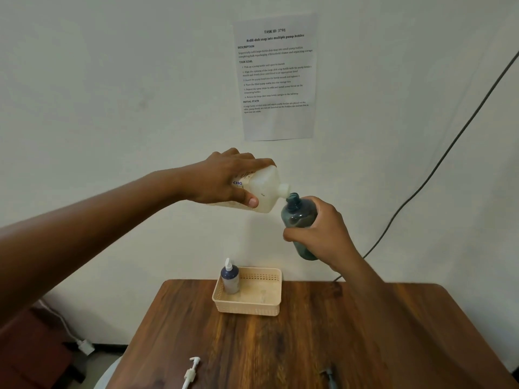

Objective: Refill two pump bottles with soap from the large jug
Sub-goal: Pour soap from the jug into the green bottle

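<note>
My left hand (pixel 229 178) grips the white soap jug (pixel 265 189), tipped on its side high above the table, with its spout at the mouth of a translucent blue-grey bottle (pixel 299 213). My right hand (pixel 323 237) holds that open bottle by its lower body, tilted slightly left. A second bottle (pixel 230 279), dark with a white pump fitted, stands upright in the left corner of a beige basket (pixel 264 304). A loose white pump head (pixel 191 372) lies near the table's front edge.
The wooden table (pixel 309 346) stands against a white wall with a printed task sheet (pixel 276 77). A small dark object (pixel 330 376) lies at the front right. A black cable (pixel 438 164) runs down the wall on the right.
</note>
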